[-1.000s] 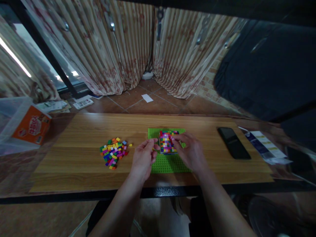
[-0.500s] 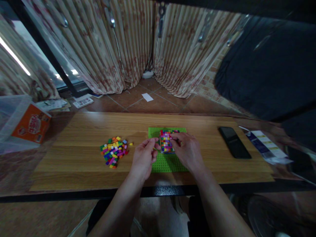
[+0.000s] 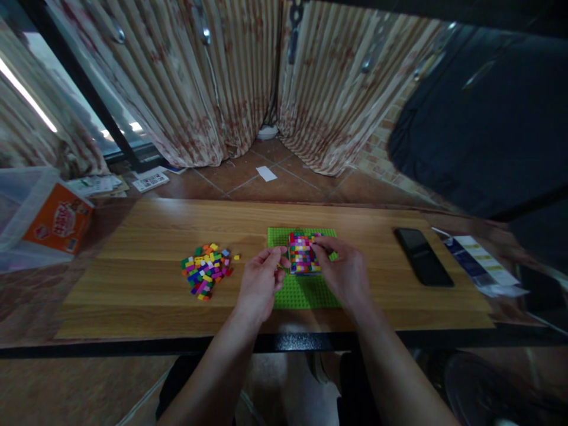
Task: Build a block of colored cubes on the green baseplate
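Observation:
A block built of many small coloured toy bricks [image 3: 302, 253] stands on a green studded baseplate [image 3: 306, 296]. My left hand [image 3: 261, 281] is at the block's left side, fingers curled and pinched together; whatever they hold is too small to name. Over the right part of the block, my right hand [image 3: 344, 269] has its thumb and index finger close together at the top bricks. What lies between those fingertips cannot be made out. To the left, a pile of loose toy bricks [image 3: 206, 273] in many colours lies on the wooden tabletop [image 3: 146, 236].
One yellow brick [image 3: 236, 257] lies apart, right of the pile. A black phone [image 3: 423, 257] rests at the right, beside printed papers [image 3: 483, 260]. At the far left stands a clear plastic bin [image 3: 26, 236] with an orange label. Curtains [image 3: 239, 89] hang behind the table.
My right hand has shifted slightly right over the brick block, uncovering more of its top. The left hand stays at the block's left side. The whole view has moved a little.

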A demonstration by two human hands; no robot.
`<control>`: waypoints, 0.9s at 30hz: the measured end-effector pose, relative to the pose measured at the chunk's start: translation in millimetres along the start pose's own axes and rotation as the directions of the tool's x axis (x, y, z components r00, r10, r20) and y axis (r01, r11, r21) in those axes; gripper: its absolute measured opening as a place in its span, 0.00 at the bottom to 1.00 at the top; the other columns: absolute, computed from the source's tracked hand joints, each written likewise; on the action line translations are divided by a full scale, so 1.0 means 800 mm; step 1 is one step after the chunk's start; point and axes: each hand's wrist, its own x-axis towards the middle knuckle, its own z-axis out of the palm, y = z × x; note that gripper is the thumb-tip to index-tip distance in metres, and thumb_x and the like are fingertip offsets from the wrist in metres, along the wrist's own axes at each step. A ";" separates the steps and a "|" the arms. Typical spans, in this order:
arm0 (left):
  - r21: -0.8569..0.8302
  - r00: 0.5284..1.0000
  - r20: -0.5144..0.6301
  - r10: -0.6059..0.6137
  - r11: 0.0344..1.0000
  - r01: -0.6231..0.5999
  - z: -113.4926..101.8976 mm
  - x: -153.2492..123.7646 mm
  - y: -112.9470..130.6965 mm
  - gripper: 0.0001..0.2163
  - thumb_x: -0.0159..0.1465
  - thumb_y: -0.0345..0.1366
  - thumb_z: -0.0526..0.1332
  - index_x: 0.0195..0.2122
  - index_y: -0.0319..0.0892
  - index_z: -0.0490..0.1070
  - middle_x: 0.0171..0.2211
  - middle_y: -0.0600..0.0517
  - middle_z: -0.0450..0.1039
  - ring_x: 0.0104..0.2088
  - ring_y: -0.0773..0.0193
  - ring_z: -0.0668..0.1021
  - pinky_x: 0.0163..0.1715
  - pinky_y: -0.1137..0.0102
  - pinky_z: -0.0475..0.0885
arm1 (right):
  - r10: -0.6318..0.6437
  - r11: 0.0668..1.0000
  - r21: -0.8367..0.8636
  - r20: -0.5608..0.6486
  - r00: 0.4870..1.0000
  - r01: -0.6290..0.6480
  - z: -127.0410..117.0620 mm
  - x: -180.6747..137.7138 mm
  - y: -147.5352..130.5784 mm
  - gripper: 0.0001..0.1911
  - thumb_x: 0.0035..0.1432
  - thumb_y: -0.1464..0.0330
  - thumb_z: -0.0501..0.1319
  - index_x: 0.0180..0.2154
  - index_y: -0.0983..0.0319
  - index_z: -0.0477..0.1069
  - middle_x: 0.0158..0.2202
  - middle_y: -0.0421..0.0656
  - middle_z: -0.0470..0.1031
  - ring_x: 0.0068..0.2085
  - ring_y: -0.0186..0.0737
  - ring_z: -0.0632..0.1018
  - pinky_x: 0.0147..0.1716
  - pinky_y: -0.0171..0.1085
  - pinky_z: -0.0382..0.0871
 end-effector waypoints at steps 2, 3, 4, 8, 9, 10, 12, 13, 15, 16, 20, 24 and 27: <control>-0.001 1.000 -0.002 -0.005 1.000 0.005 0.000 0.000 0.001 0.13 0.54 0.39 0.68 0.37 0.36 0.72 0.23 0.55 0.69 0.16 0.79 0.62 0.14 0.79 0.45 | 0.016 1.000 0.016 -0.021 1.000 -0.016 -0.001 0.001 0.001 0.09 0.59 0.66 0.59 0.37 0.60 0.78 0.35 0.46 0.81 0.33 0.43 0.78 0.38 0.44 0.71; -0.002 1.000 -0.002 -0.008 1.000 0.008 0.000 0.001 0.001 0.13 0.55 0.38 0.68 0.37 0.36 0.72 0.23 0.55 0.69 0.16 0.79 0.62 0.14 0.79 0.45 | 0.016 1.000 0.014 -0.034 0.999 -0.016 -0.001 0.002 0.001 0.10 0.60 0.65 0.59 0.37 0.60 0.78 0.35 0.46 0.81 0.33 0.43 0.78 0.38 0.45 0.71; -0.003 1.000 -0.002 -0.010 1.000 0.010 0.001 0.001 0.001 0.13 0.55 0.38 0.68 0.37 0.35 0.72 0.23 0.55 0.69 0.16 0.79 0.62 0.14 0.79 0.45 | 0.013 1.000 0.000 -0.049 0.999 -0.013 0.000 0.002 0.001 0.10 0.60 0.64 0.59 0.38 0.61 0.78 0.34 0.46 0.80 0.34 0.44 0.78 0.39 0.45 0.71; -0.007 1.000 -0.003 -0.013 1.000 0.013 0.002 0.001 0.001 0.12 0.56 0.37 0.66 0.37 0.34 0.72 0.23 0.55 0.69 0.16 0.79 0.62 0.14 0.80 0.44 | -0.016 0.994 -0.107 -0.119 0.993 0.003 0.006 0.003 -0.001 0.14 0.61 0.60 0.59 0.40 0.62 0.77 0.40 0.51 0.77 0.44 0.50 0.75 0.46 0.49 0.68; -0.007 1.000 -0.005 -0.013 1.000 0.013 0.002 0.000 0.001 0.12 0.57 0.37 0.65 0.37 0.34 0.72 0.23 0.54 0.69 0.16 0.79 0.62 0.14 0.80 0.44 | -0.009 0.992 -0.124 -0.127 0.992 -0.007 0.009 0.003 0.000 0.16 0.60 0.59 0.59 0.42 0.63 0.76 0.42 0.52 0.76 0.46 0.51 0.74 0.48 0.50 0.67; -0.007 1.000 -0.007 -0.012 1.000 0.012 0.002 0.000 0.001 0.12 0.57 0.37 0.65 0.37 0.34 0.72 0.23 0.54 0.69 0.16 0.79 0.62 0.14 0.80 0.44 | 0.004 0.991 -0.132 -0.129 0.992 -0.022 0.012 0.003 0.001 0.17 0.60 0.58 0.60 0.44 0.63 0.76 0.44 0.53 0.75 0.48 0.52 0.73 0.49 0.51 0.67; -0.008 1.000 -0.014 -0.010 1.000 0.010 0.003 0.000 0.001 0.11 0.57 0.37 0.64 0.37 0.34 0.72 0.23 0.54 0.69 0.15 0.79 0.62 0.14 0.80 0.45 | 0.033 0.991 -0.128 -0.119 0.992 -0.048 0.018 0.003 0.003 0.19 0.59 0.57 0.61 0.46 0.63 0.75 0.46 0.53 0.73 0.49 0.52 0.71 0.50 0.52 0.66; -0.008 1.000 -0.018 -0.010 1.000 0.009 0.003 0.000 0.002 0.11 0.58 0.36 0.64 0.37 0.34 0.72 0.23 0.54 0.69 0.15 0.79 0.62 0.14 0.80 0.45 | 0.048 0.991 -0.115 -0.113 0.992 -0.061 0.021 0.003 0.004 0.19 0.59 0.57 0.61 0.46 0.63 0.75 0.46 0.53 0.73 0.50 0.52 0.71 0.51 0.52 0.65; -0.011 1.000 -0.027 -0.013 1.000 0.013 0.003 0.000 0.002 0.10 0.58 0.35 0.63 0.37 0.34 0.73 0.23 0.54 0.69 0.15 0.78 0.62 0.14 0.80 0.45 | 0.083 0.993 -0.071 -0.105 0.991 -0.091 0.025 0.003 0.007 0.19 0.58 0.57 0.61 0.46 0.63 0.75 0.45 0.52 0.73 0.49 0.51 0.72 0.51 0.52 0.65; -0.012 0.999 -0.030 -0.016 1.000 0.016 0.002 0.000 0.003 0.09 0.59 0.35 0.63 0.37 0.34 0.73 0.22 0.54 0.69 0.15 0.78 0.62 0.14 0.80 0.45 | 0.101 0.994 -0.039 -0.101 0.990 -0.106 0.027 0.003 0.009 0.19 0.58 0.57 0.62 0.46 0.63 0.75 0.45 0.52 0.73 0.48 0.51 0.72 0.51 0.52 0.65; -0.012 0.999 -0.034 -0.026 1.000 0.025 0.002 0.001 0.003 0.09 0.60 0.35 0.62 0.37 0.33 0.73 0.22 0.54 0.69 0.15 0.79 0.62 0.14 0.80 0.44 | 0.148 0.985 0.096 -0.082 0.986 -0.140 0.032 0.003 0.014 0.20 0.57 0.57 0.63 0.47 0.62 0.74 0.44 0.50 0.73 0.47 0.48 0.74 0.50 0.50 0.67; -0.013 0.999 -0.034 -0.021 1.000 0.021 0.001 0.002 0.001 0.11 0.59 0.37 0.64 0.37 0.34 0.73 0.22 0.53 0.70 0.15 0.79 0.62 0.14 0.80 0.44 | 0.189 0.962 0.212 -0.073 0.979 -0.170 0.039 0.002 0.020 0.21 0.55 0.57 0.64 0.47 0.61 0.74 0.45 0.50 0.75 0.48 0.47 0.75 0.51 0.50 0.67; -0.010 1.000 -0.027 -0.013 1.000 0.013 0.000 0.003 0.000 0.11 0.59 0.37 0.64 0.37 0.34 0.73 0.22 0.53 0.70 0.15 0.78 0.62 0.14 0.79 0.44 | 0.238 0.932 0.296 -0.061 0.969 -0.210 0.044 0.002 0.022 0.22 0.53 0.56 0.65 0.46 0.61 0.75 0.45 0.49 0.76 0.47 0.47 0.76 0.50 0.50 0.68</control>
